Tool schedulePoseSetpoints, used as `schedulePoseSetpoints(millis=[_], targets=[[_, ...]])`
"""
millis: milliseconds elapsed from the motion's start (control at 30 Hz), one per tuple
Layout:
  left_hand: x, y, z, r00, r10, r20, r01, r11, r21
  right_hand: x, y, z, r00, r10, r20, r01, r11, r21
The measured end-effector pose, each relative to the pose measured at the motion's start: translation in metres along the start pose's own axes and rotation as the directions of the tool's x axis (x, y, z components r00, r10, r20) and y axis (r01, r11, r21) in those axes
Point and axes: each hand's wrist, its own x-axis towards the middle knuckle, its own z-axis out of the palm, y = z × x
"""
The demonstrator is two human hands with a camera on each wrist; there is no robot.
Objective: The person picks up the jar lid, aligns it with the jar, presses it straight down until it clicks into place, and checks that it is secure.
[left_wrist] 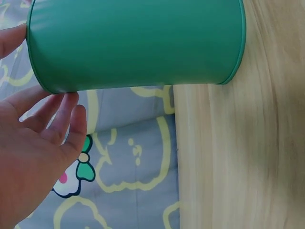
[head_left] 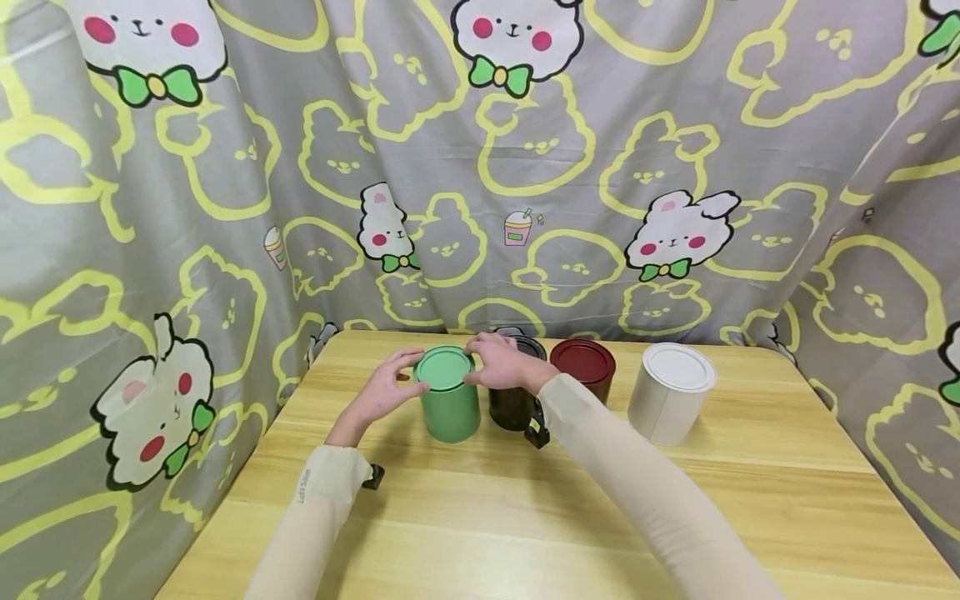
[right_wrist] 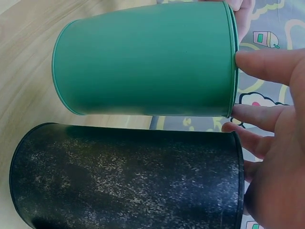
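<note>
A green can (head_left: 452,418) with a green lid (head_left: 444,368) stands upright near the back of the table. At its left, my left hand (head_left: 382,387) holds the top rim, thumb towards the front and fingers behind. My right hand (head_left: 501,362) grips the rim from the right with thumb and fingertips. In the left wrist view, fingertips touch the green can's side (left_wrist: 138,45) just below the rim. The right wrist view shows a speckled black can (right_wrist: 128,176) beside the green one, close under my right hand's other fingers. The lid looks seated on the can.
Right of the black can stand a dark red can (head_left: 583,361) and a white can (head_left: 670,400), both lidded. All are on a light wooden table (head_left: 480,517). A grey patterned curtain (head_left: 465,275) hangs behind the table and along its sides.
</note>
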Motion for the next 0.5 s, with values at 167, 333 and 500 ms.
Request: schedulePoseSetpoints(millis=[167,333,500], targets=[[0.0022,0.0026,-0.0025,1.000,-0.016,0.009,0.016,1.000,0.005,0.0015,0.0013,0.0009,1.000,0.000,-0.007,0.000,1.000,-0.002],[0.0022,0.0032,-0.0036,1.000,-0.024,0.017,0.023,0.999,0.023,0.0002,0.0003,0.0003,1.000,-0.003,0.001,0.003,1.000,-0.008],[0.0020,0.0018,-0.0031,1.000,-0.017,0.025,0.016,0.999,0.034,-0.0012,-0.0009,-0.0006,1.000,-0.004,0.000,0.004,1.000,-0.017]])
